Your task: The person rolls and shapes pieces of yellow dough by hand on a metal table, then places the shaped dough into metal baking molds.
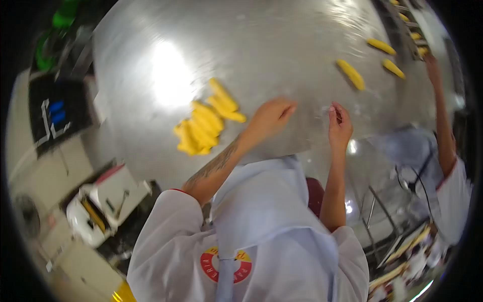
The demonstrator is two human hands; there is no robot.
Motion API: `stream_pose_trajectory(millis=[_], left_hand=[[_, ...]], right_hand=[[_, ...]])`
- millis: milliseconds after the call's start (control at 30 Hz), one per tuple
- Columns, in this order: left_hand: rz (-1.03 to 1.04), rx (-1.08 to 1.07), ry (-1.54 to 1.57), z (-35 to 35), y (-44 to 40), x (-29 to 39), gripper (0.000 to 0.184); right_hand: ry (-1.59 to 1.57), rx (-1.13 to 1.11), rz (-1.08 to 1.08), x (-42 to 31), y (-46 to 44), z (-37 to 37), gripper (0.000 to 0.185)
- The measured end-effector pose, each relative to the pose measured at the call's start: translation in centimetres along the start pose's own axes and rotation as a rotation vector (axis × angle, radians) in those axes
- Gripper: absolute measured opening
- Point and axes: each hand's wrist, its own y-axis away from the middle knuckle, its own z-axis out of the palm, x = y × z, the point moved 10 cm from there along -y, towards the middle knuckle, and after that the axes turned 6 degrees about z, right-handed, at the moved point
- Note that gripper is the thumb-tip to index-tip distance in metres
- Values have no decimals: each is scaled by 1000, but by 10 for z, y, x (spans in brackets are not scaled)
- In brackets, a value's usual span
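My left hand (275,115), slightly blurred, hangs over the metal table (261,55) with its fingers curled in and nothing visible in them. To its left lies a heap of long yellow pieces (204,126) that look like shaped dough rolls. My right hand (340,125) is near the table's front edge, its fingers loosely bent and apart from the thumb, and no object shows in it. Beyond it, a single yellow roll (350,74) rests on the tabletop. Two more yellow rolls (381,46) lie farther right.
At the right edge, another person's hand (431,68) reaches to a rack (410,27) holding several yellow rolls. A white machine (93,211) stands at the lower left. Metal bars (375,209) and trays (405,244) with long pieces are at the lower right.
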Motion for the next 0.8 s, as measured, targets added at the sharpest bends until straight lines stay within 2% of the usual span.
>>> stream_pose_trajectory(millis=[67,100,133,200,233,300,367,400,467,500,567,633,733,800], left_hand=[[-162,158,-25,-49,90,-27,21],[-191,319,-66,-70,132,-50,21],[-216,470,-103,-88,166,-76,20],[-467,648,-123,-138,213,-95,18],[-456,709,-225,-159,225,-96,19],[-410,825,-378,-189,225,-94,20],[-354,927,-465,-199,211,-86,22],[-301,870,-380,-192,198,-96,24],[-190,758,-222,-176,174,-111,31],[-86,644,-327,-164,159,-96,33],[130,415,-539,-135,134,-65,38],[257,214,-649,-110,112,-75,44],[450,1,-746,-85,77,-73,51],[526,-16,-800,-78,64,-70,56]], right_hand=[[144,-194,-202,-39,16,77,40],[228,-259,-312,-61,24,109,41],[325,-274,-415,-76,32,146,46],[528,-263,-595,-110,59,227,52],[628,-242,-665,-122,75,261,52],[631,-301,-791,-145,110,308,44],[545,-548,-666,-130,120,347,40],[502,-670,-602,-122,125,358,39],[214,-711,-239,-97,108,346,38],[63,-715,-60,-83,100,338,37],[-783,-637,269,-61,70,299,35],[-976,-510,396,-60,54,251,36],[-1038,-599,338,-58,40,181,44],[-632,-356,231,-65,39,117,47]])
